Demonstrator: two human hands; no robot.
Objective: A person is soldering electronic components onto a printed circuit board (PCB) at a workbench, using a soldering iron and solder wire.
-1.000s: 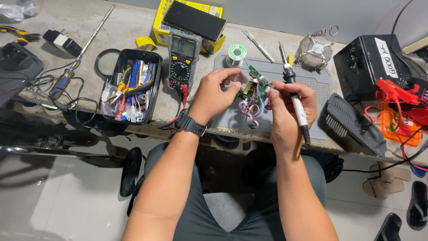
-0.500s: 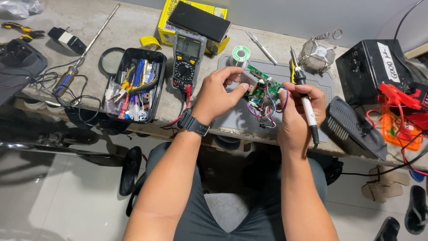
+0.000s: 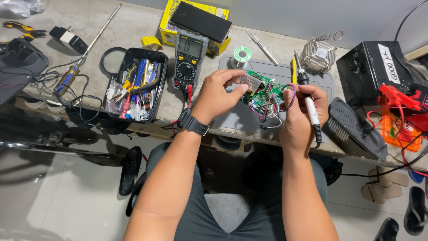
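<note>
Both our hands are busy: left hand (image 3: 218, 96) pinches the green board (image 3: 261, 91) above the grey mat (image 3: 243, 122); right hand (image 3: 301, 114) wraps the soldering iron (image 3: 307, 100). Its hot tip could burn the wires (image 3: 267, 109) nearby.

One head-worn camera looks steeply down, close above the workbench (image 3: 89, 27) and lap.

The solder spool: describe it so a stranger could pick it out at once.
Start at the grey work mat on the concrete bench. At the mat's far left corner, just right of the multimeter, sits the solder spool. It is the only small round green reel with a white centre, beyond the left hand.
</note>
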